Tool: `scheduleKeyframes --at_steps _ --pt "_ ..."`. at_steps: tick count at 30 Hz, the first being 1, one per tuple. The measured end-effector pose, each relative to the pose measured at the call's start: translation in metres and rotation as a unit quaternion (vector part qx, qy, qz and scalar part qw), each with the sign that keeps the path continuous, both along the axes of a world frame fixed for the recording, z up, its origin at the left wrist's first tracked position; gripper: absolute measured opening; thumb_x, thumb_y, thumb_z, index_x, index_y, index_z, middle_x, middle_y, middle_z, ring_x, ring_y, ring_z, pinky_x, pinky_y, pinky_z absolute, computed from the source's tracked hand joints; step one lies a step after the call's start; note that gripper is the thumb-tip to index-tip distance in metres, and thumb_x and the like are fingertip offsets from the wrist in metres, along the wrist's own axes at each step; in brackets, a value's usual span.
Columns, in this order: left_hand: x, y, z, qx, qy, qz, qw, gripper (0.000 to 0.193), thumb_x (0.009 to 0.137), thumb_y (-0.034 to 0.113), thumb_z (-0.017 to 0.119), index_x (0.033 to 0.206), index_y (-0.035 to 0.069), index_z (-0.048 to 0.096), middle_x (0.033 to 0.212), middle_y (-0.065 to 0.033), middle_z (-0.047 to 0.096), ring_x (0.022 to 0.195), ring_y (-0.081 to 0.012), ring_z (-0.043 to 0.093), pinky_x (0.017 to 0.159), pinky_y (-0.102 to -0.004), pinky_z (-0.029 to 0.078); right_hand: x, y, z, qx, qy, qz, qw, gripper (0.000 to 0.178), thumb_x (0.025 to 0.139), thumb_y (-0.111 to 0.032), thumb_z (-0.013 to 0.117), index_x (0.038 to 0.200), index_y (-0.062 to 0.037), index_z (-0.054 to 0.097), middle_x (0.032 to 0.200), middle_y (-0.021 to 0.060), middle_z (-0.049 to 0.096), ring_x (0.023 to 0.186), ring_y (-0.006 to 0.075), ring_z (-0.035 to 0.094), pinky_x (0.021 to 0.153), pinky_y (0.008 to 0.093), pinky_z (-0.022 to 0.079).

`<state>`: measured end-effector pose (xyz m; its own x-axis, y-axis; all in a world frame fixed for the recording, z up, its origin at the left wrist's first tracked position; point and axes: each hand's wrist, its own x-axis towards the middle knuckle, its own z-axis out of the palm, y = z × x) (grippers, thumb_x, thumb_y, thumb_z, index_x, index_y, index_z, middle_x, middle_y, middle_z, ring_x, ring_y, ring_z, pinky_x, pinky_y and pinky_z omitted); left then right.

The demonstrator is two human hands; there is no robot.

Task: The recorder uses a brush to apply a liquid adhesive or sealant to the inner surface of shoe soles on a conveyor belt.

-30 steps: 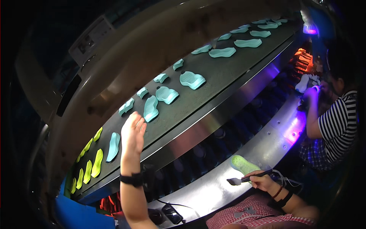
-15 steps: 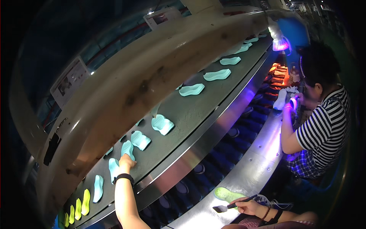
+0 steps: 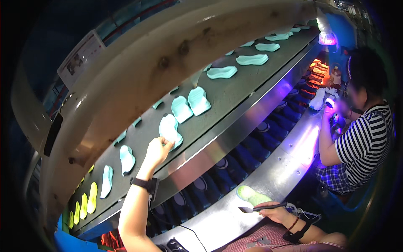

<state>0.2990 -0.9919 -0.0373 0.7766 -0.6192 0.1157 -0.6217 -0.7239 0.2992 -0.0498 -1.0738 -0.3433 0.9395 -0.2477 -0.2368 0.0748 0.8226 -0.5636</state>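
Observation:
My left hand (image 3: 157, 152) reaches over the dark conveyor belt, thumb and fingers pinched on the near end of a pale blue shoe sole (image 3: 168, 127). Two more pale blue soles, one of them a wide sole (image 3: 182, 110), lie just beyond it. In my right hand (image 3: 275, 213) is a flat brush (image 3: 268, 206) with a dark handle, its bristles pointing left over the metal bench. Close beyond the brush lies a yellow-green sole (image 3: 252, 195), flat on the bench and apart from the bristles.
Yellow soles (image 3: 92, 197) lie at the belt's left end. A beige hood (image 3: 138, 80) overhangs the belt (image 3: 218, 105). Shoes sit on a lower rack under its steel edge (image 3: 218, 145). At right, a person in a striped shirt (image 3: 361, 138) works at the curved bench (image 3: 277, 168) beneath a lamp (image 3: 325, 35).
The view has shifted. My left fingers now pinch the sole's near end, and that sole lies nearer the belt's front edge. My right hand still holds the brush by the green sole.

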Motion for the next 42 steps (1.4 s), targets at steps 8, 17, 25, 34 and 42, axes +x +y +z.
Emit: scheduleKeyframes --at_steps 8,17,25,34,42 --pt "-0.123 0.1 -0.079 -0.709 0.244 0.0 0.662 0.027 0.076 0.009 0.051 0.102 0.003 0.052 0.092 -0.0063 0.056 0.083 -0.017 0.055 0.074 -0.0301 0.044 0.0 -0.003 0.008 -0.036 0.037 -0.061 0.997 0.023 0.076 0.005 0.059 0.099 0.0065 0.057 0.095 0.0148 0.061 0.078 0.0157 0.058 0.07 0.0243 0.047" --pt "-0.15 0.183 -0.105 -0.475 0.518 -0.043 0.71 0.059 0.072 0.031 0.06 0.12 0.003 0.042 0.106 -0.016 0.055 0.094 -0.0282 0.056 0.079 -0.043 0.047 0.0 -0.001 0.033 -0.039 -0.003 -0.086 0.996 0.018 0.076 0.003 0.059 0.094 0.003 0.06 0.095 0.0108 0.062 0.077 0.0102 0.055 0.066 0.0199 0.043" --pt "-0.185 0.229 -0.143 -0.553 0.595 0.006 0.582 0.076 0.07 0.052 0.058 0.126 0.006 0.037 0.11 -0.0183 0.053 0.095 -0.0307 0.056 0.079 -0.0463 0.047 0.024 0.005 0.031 -0.051 0.015 -0.059 0.997 0.018 0.076 0.0 0.059 0.094 0.0033 0.061 0.087 0.0077 0.062 0.077 0.0114 0.056 0.072 0.023 0.045" --pt "-0.229 0.157 -0.281 -0.634 0.621 0.06 0.456 0.095 0.065 0.081 0.032 0.133 0.014 0.029 0.121 -0.0167 0.047 0.102 -0.0341 0.051 0.089 -0.0539 0.038 0.032 0.013 0.066 -0.164 -0.059 0.033 0.984 0.02 0.073 0.0 0.063 0.093 0.0037 0.062 0.09 0.0122 0.064 0.083 0.0143 0.059 0.077 0.0232 0.046" --pt "-0.243 0.12 -0.253 -0.624 0.719 0.022 0.305 0.089 0.071 0.078 0.019 0.126 0.01 0.038 0.116 -0.0162 0.048 0.1 -0.0365 0.05 0.089 -0.0534 0.036 0.066 0.032 0.064 -0.253 -0.001 0.113 0.961 0.019 0.074 -0.003 0.064 0.092 0.0044 0.062 0.084 0.0099 0.064 0.078 0.012 0.06 0.073 0.0233 0.048"
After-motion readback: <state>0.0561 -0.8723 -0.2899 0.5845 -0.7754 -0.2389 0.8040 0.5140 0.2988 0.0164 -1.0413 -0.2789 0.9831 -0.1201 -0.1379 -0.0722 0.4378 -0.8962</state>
